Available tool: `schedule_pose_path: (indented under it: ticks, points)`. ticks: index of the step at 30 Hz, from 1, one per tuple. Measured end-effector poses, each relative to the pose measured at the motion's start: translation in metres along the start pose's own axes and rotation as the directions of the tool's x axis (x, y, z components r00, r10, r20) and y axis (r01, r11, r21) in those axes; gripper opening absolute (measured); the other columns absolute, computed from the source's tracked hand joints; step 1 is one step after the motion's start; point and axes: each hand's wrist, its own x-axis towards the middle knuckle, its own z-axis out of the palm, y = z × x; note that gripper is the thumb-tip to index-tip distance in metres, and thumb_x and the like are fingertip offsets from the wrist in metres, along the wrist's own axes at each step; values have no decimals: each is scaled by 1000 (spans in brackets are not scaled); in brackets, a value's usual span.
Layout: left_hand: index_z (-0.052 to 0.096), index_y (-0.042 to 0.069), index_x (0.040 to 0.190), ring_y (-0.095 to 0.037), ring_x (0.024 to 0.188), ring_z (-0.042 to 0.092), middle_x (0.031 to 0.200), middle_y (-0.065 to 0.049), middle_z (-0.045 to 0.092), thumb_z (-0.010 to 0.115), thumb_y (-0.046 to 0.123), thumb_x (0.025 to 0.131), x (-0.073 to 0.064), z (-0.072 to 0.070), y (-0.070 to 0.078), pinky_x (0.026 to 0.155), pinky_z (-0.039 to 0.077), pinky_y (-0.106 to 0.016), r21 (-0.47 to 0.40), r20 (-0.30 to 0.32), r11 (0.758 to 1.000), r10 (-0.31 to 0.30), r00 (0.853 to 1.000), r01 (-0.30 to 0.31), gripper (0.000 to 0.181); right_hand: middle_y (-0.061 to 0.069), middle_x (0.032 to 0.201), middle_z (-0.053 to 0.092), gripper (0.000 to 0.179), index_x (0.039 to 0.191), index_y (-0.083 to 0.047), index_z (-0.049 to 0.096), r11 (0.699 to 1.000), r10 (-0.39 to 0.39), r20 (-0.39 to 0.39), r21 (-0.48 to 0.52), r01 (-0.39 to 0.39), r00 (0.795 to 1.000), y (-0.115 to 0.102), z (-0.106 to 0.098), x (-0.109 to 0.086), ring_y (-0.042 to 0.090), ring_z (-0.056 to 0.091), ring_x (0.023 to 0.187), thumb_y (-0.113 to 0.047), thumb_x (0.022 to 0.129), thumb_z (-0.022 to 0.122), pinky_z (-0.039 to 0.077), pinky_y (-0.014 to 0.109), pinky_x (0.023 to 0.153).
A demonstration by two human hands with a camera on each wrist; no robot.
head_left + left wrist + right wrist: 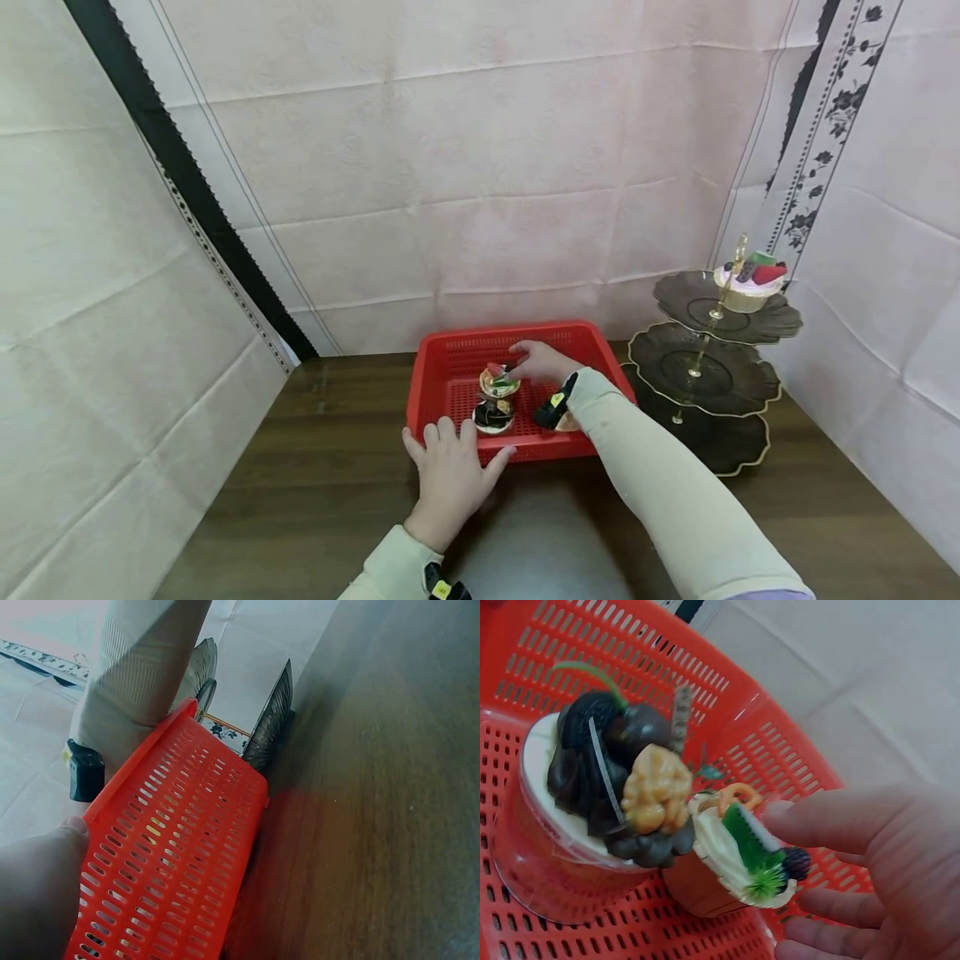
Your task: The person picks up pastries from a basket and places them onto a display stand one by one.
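A red plastic basket (pixel 555 448) stands on the table with toy cakes in it. My left hand (pixel 452 475) is at its front rim, fingers spread and thumb on the rim in the left wrist view. My right hand (pixel 546 363) reaches inside from the right. Its thumb is right at a fruit-topped cupcake (pixel 712 889) with a green slice, a dark berry and an orange ring, and the other fingers extend past the far side. Nearer in the right wrist view stands a clear cup cake (pixel 622 772) with chocolate cream and a walnut. My right wrist partly hides a pale item (pixel 567 423).
At right stands a three-tier dark cake stand (pixel 678 367) with gold scalloped edges. On its top plate sits a fruit cupcake (pixel 746 292) beside the gold handle. White cloth walls (pixel 487 208) surround the brown wooden table (pixel 322 475).
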Motion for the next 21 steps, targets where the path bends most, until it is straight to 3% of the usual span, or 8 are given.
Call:
schedule_pose_path:
  ticks: [12, 21]
  points:
    - [65, 10, 111, -37, 98, 52, 98, -17, 58, 56, 77, 84, 1, 1, -1, 100, 21, -78, 14, -6, 1000, 2, 1000, -1, 73, 17, 148, 49, 77, 152, -8, 42, 997, -36, 78, -62, 40, 996, 3, 13, 12, 33, 50, 132, -16, 86, 80, 43, 49, 107]
    - [65, 10, 109, -37, 98, 52, 98, -16, 58, 54, 77, 84, 0, 2, 0, 100, 22, -78, 17, -17, 1000, 11, 1000, -11, 72, 9, 128, 61, 75, 145, -10, 50, 987, -23, 76, -159, 35, 997, 13, 20, 31, 22, 59, 107, -17, 78, 85, 48, 42, 99]
